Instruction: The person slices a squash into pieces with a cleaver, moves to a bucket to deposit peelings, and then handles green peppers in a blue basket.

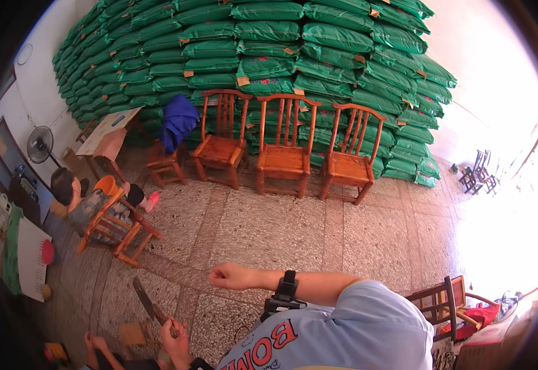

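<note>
My left hand (176, 340) is wrapped round the handle of a cleaver (142, 296). Its dark, broad blade points up and to the left, over the speckled floor. My right hand (232, 275) is curled into a loose fist in front of my body, with nothing showing in it. A black strap with a small device (285, 291) sits on my right wrist. Beneath the cleaver, near the lower edge, is a tan block-like thing (132, 334), partly in shade. My light blue shirt fills the bottom middle.
Several wooden chairs (284, 160) stand before stacked green sacks (244, 49). A seated person (90, 203) with an orange bucket (108, 185) is at left. Another person's hands (96, 342) show at lower left. Behind my right arm is a wooden chair (447, 302) with red cloth.
</note>
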The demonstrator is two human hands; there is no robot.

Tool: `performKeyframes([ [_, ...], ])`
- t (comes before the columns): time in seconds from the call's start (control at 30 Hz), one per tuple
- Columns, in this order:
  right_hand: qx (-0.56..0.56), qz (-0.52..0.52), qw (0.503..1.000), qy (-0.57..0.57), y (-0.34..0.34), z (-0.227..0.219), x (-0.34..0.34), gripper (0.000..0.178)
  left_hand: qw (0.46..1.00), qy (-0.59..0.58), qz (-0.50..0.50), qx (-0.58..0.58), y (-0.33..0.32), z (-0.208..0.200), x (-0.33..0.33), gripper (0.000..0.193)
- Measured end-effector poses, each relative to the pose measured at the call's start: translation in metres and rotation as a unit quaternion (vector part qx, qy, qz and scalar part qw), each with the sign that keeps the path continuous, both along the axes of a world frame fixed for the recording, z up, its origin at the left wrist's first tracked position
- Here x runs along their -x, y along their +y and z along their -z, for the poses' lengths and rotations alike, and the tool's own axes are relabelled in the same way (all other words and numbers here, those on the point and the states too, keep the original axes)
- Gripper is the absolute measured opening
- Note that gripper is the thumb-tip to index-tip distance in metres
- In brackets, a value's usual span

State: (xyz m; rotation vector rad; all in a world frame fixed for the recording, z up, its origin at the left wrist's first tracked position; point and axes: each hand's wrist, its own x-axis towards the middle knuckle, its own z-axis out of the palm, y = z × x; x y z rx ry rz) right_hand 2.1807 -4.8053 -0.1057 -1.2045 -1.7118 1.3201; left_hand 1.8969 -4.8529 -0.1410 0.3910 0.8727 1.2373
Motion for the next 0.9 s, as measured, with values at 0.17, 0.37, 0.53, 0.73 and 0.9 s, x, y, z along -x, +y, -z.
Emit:
performKeyframes([
  [0.17, 0.008, -0.073, 0.995, 0.064, 0.005, 0.007, 0.041, 0.021, 0.713, 0.661, -0.042, -0.231, -0.037, -0.018, 0.018, 0.018],
  [0.37, 0.205, -0.215, 0.952, 0.079, 0.009, -0.012, 0.085, 0.024, 0.966, 0.257, 0.004, -0.033, -0.017, -0.039, 0.03, 0.023],
  [0.53, 0.186, -0.35, 0.918, 0.03, 0.008, 0.005, 0.154, 0.037, 0.913, 0.399, 0.007, -0.084, -0.024, -0.048, 0.038, 0.024],
  [0.73, 0.255, -0.407, 0.869, 0.117, 0.035, 0.034, 0.223, 0.035, 0.89, 0.453, -0.038, -0.036, -0.024, -0.027, 0.074, 0.027],
  [0.9, 0.345, -0.453, 0.804, 0.172, 0.076, 0.02, 0.307, 0.032, 0.821, 0.532, -0.189, -0.089, 0.002, -0.009, 0.103, 0.029],
])
